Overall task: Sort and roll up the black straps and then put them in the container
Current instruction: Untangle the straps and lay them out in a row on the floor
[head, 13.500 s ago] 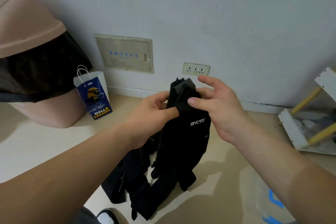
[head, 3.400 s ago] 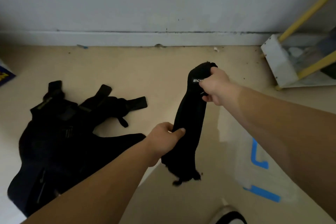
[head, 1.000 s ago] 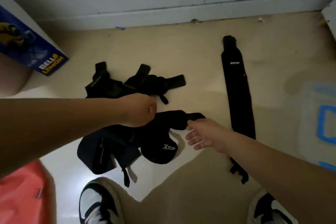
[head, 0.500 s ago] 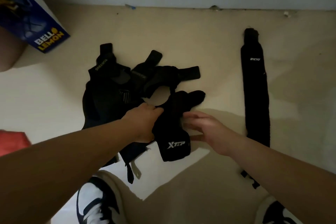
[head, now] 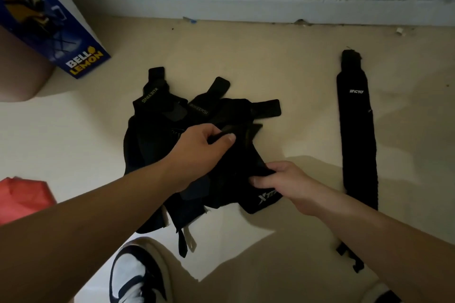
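A heap of black straps (head: 157, 128) lies tangled on the beige floor in the middle. On top of it is a black strap with a white Xtep logo (head: 236, 170). My left hand (head: 199, 147) pinches its upper end between thumb and fingers. My right hand (head: 280, 179) grips its lower part just above the logo. To the right, one long black strap (head: 357, 135) lies flat and straight on the floor, apart from the heap. No container shows in this view.
A blue paper bag with yellow "Bello Lemon" lettering (head: 49, 22) leans at the upper left against a pinkish object (head: 22, 74). A red thing (head: 22, 197) sits at the left edge. The white baseboard (head: 246, 7) runs along the top. My shoes (head: 133, 275) are below.
Earlier I held the long strap up, stretched it and laid it flat at the right. Since half a second ago both hands have closed on the Xtep strap and shifted it.
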### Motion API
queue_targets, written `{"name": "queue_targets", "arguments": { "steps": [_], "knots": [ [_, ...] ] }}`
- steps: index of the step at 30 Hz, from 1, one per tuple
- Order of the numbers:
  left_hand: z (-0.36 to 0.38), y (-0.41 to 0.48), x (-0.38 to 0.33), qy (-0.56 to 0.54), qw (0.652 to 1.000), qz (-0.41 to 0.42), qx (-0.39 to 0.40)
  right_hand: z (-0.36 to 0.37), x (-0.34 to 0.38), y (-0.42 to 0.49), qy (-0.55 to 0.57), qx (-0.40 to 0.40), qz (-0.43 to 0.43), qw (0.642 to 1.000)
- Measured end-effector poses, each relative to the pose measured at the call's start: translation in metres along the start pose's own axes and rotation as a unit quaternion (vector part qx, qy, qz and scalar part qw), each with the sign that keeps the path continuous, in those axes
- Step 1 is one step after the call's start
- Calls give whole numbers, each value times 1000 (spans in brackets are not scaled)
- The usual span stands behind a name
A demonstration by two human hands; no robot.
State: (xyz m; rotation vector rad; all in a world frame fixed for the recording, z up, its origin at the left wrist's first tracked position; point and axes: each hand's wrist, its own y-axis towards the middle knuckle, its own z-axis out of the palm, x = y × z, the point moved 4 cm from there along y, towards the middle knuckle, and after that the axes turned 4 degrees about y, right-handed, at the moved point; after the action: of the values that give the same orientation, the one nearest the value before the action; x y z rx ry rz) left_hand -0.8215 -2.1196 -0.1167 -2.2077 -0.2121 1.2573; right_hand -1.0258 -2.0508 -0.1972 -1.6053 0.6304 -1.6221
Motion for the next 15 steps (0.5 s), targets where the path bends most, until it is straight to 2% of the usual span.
{"name": "queue_targets", "arguments": {
  "steps": [3, 6, 10, 15],
  "knots": [
    [-5, -2, 4, -62, 994, -40, 81, -7, 18, -8, 78, 46, -28, 996],
    [-4, -2, 6, -42, 990, -39, 131, -18, 39, -18, 193, 62, -63, 977],
    [-3, -1, 6, -61, 994, -44, 80, -30, 52, -20, 279, 24, -82, 956],
    [-3, 0, 15, 95, 993, -39, 60, -31, 41, -10, 263, -59, -68, 961]
  ]
}}
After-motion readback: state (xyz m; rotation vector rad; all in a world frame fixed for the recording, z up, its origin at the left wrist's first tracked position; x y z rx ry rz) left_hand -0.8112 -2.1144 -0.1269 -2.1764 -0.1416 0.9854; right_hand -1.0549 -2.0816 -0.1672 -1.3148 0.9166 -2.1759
